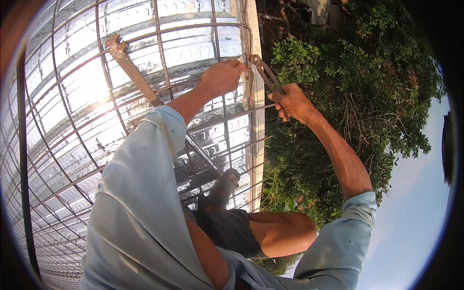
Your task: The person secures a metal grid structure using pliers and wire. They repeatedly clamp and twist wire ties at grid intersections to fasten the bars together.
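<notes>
My left hand (222, 77) reaches out and grips a bar at the edge of a steel rebar grid (72, 121), its fingers closed at the bar near the grid's corner. My right hand (292, 102) holds a pair of rusty pincers (265, 72) by the handles, with the jaws touching the same edge bar just beside my left fingers. Both sleeves are pale blue. My knee and a sandalled foot (224, 186) rest on the grid below my arms.
The rebar grid lies over shiny corrugated metal sheeting (193, 48). A long rusty steel tool (130, 67) lies across the grid at the upper left. Dense green bushes (338, 96) fill the right beyond the sheet's edge, with sky at the far right.
</notes>
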Available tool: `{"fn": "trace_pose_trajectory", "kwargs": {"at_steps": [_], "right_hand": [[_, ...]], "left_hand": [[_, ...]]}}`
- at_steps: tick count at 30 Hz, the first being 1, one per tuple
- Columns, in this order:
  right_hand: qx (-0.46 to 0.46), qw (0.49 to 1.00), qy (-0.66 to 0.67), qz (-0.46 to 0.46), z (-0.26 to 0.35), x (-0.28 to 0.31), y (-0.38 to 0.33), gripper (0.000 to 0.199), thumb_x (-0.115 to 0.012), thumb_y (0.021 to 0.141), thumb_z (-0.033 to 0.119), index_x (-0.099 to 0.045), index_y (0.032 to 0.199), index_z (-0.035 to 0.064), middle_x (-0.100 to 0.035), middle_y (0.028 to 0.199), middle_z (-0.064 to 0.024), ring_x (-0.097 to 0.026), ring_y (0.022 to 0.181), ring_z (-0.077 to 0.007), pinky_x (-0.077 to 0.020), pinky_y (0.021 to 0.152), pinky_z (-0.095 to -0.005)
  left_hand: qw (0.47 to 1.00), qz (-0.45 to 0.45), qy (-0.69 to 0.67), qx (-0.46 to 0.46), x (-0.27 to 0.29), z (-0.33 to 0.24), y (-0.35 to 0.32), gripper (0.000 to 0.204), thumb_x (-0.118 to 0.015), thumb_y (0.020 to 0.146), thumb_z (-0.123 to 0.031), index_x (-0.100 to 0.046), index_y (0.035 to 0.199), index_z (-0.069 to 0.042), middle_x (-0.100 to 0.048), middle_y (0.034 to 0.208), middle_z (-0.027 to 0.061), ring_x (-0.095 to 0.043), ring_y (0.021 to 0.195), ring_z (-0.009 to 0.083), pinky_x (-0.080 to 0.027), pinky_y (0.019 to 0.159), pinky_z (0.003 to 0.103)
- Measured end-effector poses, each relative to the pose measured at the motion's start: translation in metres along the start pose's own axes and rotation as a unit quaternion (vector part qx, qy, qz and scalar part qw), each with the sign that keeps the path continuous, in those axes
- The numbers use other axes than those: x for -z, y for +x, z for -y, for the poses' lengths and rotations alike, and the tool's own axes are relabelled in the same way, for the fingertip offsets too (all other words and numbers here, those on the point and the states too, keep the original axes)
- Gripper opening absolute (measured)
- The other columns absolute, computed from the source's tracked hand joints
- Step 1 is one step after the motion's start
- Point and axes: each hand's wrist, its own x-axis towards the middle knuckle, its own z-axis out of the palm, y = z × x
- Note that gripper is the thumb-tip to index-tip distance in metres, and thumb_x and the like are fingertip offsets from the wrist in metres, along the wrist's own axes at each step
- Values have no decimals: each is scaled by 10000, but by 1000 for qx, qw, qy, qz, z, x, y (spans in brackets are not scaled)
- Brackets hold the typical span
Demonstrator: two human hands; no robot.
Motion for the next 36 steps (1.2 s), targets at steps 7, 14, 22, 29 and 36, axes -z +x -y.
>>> {"fn": "trace_pose_trajectory", "kwargs": {"at_steps": [7,14,22,29,36], "right_hand": [[226,741,-585,-240,-7,-4,-10,331,-635,849,48,-619,1142,-106,-615,794,-97,-629,645,-232,-528,583,-422],[278,472,-792,-270,10,8,-11,272,-641,833,90,-693,1009,-110,-631,832,-160,-636,697,-250,-543,588,-448],[-13,999,-14,35,19,71,10,422,-558,1029,304,-615,738,3,-552,597,-52,-504,427,-113,-396,355,-306],[-11,986,114,122,-19,60,14,263,-634,973,201,-630,929,-58,-631,669,-79,-626,513,-148,-595,462,-321],[47,941,-329,-59,-12,69,24,263,-624,925,144,-662,884,-113,-647,755,-243,-695,698,-359,-551,586,-447]], "left_hand": [[999,-7,-36,-10,-2,3,-1,287,-506,941,-134,-586,1206,-61,-618,1191,172,-645,1054,371,-544,901,480],[998,-45,-40,-31,-5,10,-2,273,-524,915,-103,-610,1171,-65,-635,1187,170,-657,1006,378,-545,874,480],[997,-40,-61,-36,2,3,0,306,-521,877,-73,-617,1167,-43,-642,1123,178,-654,1021,374,-537,883,490],[994,-76,-60,-54,-2,-2,2,245,-528,871,-68,-639,1088,-42,-647,1060,179,-653,977,383,-538,852,497],[991,-99,-60,-60,-2,8,-2,231,-518,895,-58,-635,1094,-57,-652,1069,167,-644,979,395,-537,848,486]]}}
